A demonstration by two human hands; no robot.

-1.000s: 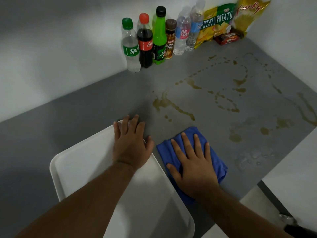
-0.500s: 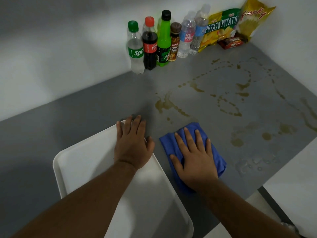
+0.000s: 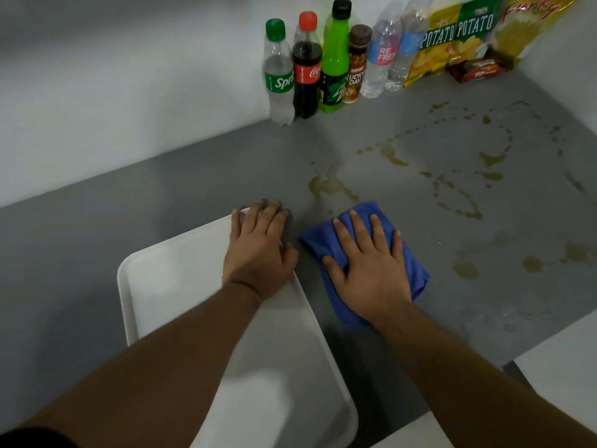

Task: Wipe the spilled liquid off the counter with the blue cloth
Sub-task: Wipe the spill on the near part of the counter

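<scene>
1. Blue cloth (image 3: 410,270) lies bunched on the grey counter (image 3: 161,202), just right of the white tray (image 3: 181,273). I see my right hand (image 3: 368,270) pressed flat on top of it, fingers spread, pinning it rather than clenching it.
2. My left hand (image 3: 258,253) lies palm down on the tray's far right corner, fingers splayed over the rim, grasping nothing.
3. Progress, as I judge it: barely begun. The nearest brown puddle (image 3: 329,185) sits just beyond the cloth's front edge, not yet covered.
4. Left to do: nearly all of the spill. Trails and drops (image 3: 458,202) run across the middle of the counter, larger blots (image 3: 465,270) lie to the right, and more specks reach the far corner.
5. Near the front right edge I see a faint wet sheen (image 3: 504,321); I cannot tell whether it is wiped residue or clear liquid.
6. Count: 1 cloth, 1 tray, 2 hands.
7. Against the wall stand 6 bottles (image 3: 336,59): 1 green-capped, 1 red-capped, 1 black-capped, 1 brown-capped, 2 clear water bottles.
8. Beside them: 2 yellow snack bags (image 3: 452,43) and 1 small red packet (image 3: 481,71), all well apart from the cloth.
</scene>
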